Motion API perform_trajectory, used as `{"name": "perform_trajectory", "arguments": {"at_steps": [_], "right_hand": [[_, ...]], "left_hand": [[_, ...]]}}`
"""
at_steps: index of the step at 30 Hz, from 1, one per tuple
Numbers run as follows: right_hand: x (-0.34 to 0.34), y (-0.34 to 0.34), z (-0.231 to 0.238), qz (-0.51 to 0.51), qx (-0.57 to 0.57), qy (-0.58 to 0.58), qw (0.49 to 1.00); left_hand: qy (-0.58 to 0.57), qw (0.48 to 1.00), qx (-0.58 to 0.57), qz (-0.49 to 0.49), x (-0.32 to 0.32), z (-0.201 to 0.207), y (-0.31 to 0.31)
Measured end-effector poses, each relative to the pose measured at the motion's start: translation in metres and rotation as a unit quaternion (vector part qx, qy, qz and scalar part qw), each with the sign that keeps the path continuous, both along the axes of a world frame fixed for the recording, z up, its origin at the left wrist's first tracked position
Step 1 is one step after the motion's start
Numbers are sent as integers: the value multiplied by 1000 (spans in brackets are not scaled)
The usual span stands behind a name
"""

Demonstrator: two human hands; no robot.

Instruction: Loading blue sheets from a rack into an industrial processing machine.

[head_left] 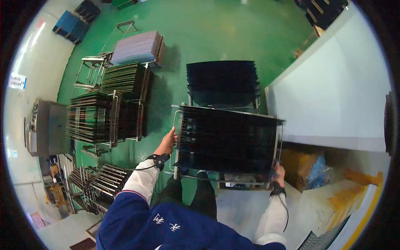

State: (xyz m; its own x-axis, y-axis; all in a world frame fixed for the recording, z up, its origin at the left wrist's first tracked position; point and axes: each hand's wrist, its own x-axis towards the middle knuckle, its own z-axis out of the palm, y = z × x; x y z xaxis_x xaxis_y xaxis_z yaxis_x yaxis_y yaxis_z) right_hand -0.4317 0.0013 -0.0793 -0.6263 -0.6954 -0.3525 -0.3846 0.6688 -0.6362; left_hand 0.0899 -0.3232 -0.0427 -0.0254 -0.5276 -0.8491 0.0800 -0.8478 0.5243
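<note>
A metal rack (176, 160) stands right in front of me, filled with dark, glossy flat panels (227, 139) in a close row. My left hand (168, 141) is closed at the rack's left side, by its upright bar. On the opposite side, my right hand (279, 173) curls around the lower right of the rack frame. The panels hide part of the fingertips on both sides. Just beyond this rack stands a second stack of dark panels (221, 81), also in a metal frame.
To the left are racks of dark panels (89, 116) and a stack of pale sheets (136, 48). Bare metal racks (106, 181) stand at lower left. A white wall (333, 87) rises on the right, above a cardboard box (295, 160) with blue plastic. The floor (200, 33) is green.
</note>
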Motion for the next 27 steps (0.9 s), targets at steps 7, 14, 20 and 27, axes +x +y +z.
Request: {"name": "perform_trajectory", "arguments": {"at_steps": [7, 14, 20, 27], "right_hand": [[70, 71, 40, -295, -68, -181, 936], [152, 124, 108, -417, -126, -177, 883], [271, 189, 195, -454, -182, -171, 855], [384, 303, 198, -629, -173, -99, 751]], "left_hand": [[33, 999, -11, 8, 38, 2, 10], [59, 997, -44, -18, 74, 40, 35], [57, 984, -60, -156, 73, 101, 26], [116, 941, -74, -308, 29, 129, 60]]}}
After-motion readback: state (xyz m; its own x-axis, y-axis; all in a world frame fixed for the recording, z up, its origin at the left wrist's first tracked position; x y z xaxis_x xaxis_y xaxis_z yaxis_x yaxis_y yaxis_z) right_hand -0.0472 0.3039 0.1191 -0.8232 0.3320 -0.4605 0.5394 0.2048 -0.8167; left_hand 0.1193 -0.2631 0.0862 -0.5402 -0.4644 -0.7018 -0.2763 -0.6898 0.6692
